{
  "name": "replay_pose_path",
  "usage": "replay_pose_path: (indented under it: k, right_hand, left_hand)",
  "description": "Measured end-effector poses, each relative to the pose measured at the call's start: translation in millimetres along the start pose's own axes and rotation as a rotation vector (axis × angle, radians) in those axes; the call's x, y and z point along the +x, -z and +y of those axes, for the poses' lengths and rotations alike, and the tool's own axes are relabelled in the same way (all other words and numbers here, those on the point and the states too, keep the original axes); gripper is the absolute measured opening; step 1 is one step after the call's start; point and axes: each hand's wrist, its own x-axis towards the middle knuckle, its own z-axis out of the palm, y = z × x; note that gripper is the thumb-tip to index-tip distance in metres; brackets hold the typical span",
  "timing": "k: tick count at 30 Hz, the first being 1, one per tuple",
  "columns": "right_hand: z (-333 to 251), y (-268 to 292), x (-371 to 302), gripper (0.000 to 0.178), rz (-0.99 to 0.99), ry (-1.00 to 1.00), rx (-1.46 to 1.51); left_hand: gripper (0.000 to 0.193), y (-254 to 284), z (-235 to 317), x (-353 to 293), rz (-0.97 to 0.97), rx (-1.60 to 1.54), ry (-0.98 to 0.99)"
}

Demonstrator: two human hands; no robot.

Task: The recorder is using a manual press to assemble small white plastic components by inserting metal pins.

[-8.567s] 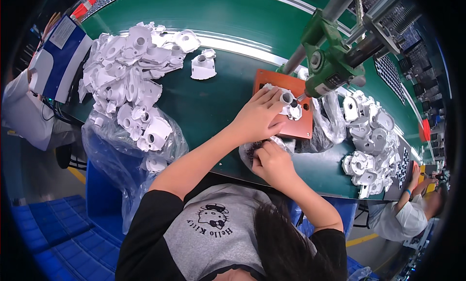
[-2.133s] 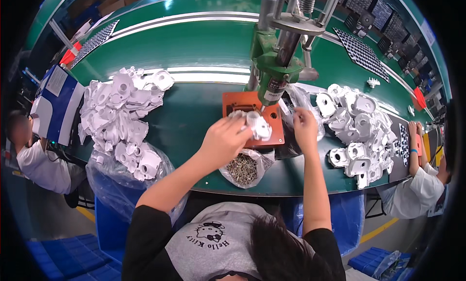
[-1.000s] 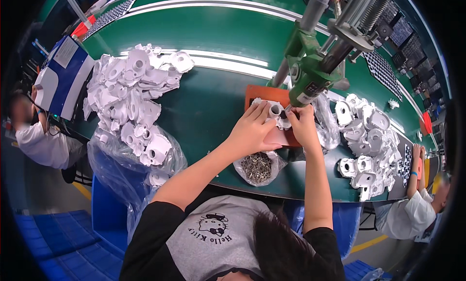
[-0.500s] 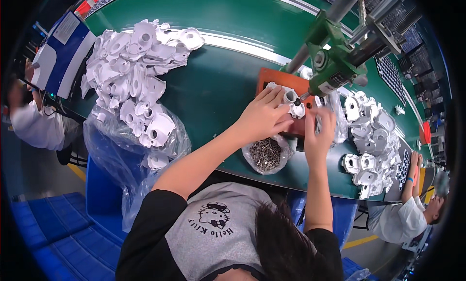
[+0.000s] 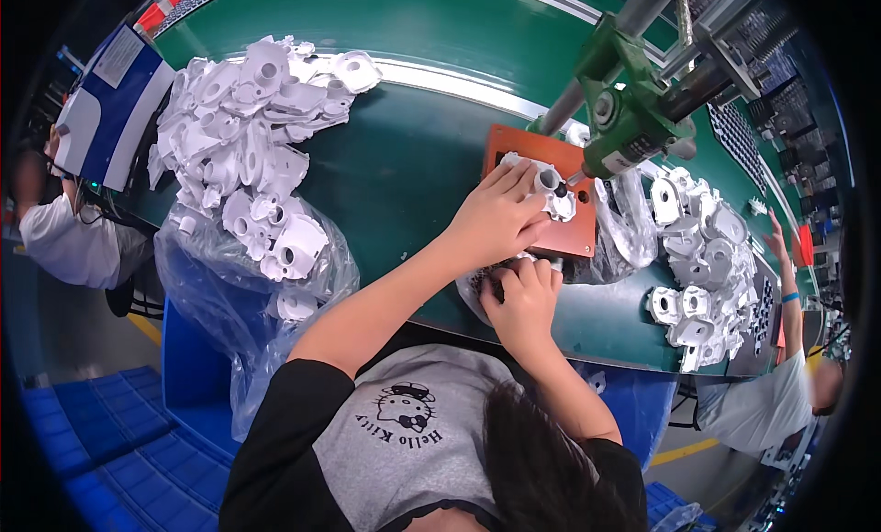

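My left hand (image 5: 496, 215) presses a white plastic housing (image 5: 557, 204) with a round tube onto the orange-brown fixture block (image 5: 569, 238). Its fingers lie over the part's left side. Just above the housing hangs the tip of a green press head (image 5: 624, 151). My right hand (image 5: 528, 302) is down at the bagged bowl (image 5: 471, 298) of small metal pins, in front of the block. Its fingers are bent and their tips dip among the pins, so what they hold is hidden.
A heap of white plastic parts (image 5: 243, 119) lies on the left over a clear bag (image 5: 206, 266) and a blue bin (image 5: 193, 362). More white housings (image 5: 707, 257) are piled at the right, past a crumpled plastic bag (image 5: 624, 224). Other people sit at both sides.
My right hand has come down and left from beside the block to the bowl of pins. My left hand stays on the housing. A person at the right has raised an arm.
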Motion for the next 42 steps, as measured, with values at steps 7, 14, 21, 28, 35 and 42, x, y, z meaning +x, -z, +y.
replay_pose_path:
  k: [7,14,21,28,35,42]
  right_hand:
    - [1,2,1,0.014,0.022,-0.013,0.02]
    - [26,35,12,0.009,-0.29,-0.174,0.44]
    - [99,75,86,0.009,-0.296,-0.513,0.545]
    - [131,56,124,0.02,-0.551,-0.435,0.732]
    - [148,49,140,0.016,-0.68,-0.423,0.753]
    - [147,39,141,0.014,-0.657,-0.327,0.753]
  left_hand:
    - [0.024,-1,-2,0,0.053,0.019,-0.034]
    - [0.025,-2,-3,-1,0.057,0.016,-0.03]
    - [0.022,0,0,1,0.066,0.052,-0.03]
    - [0.019,-1,0,1,0.095,0.03,-0.032]
    - [0.019,-3,-1,2,0.099,0.029,-0.029]
    - [0.019,-1,-3,2,0.095,0.029,-0.02]
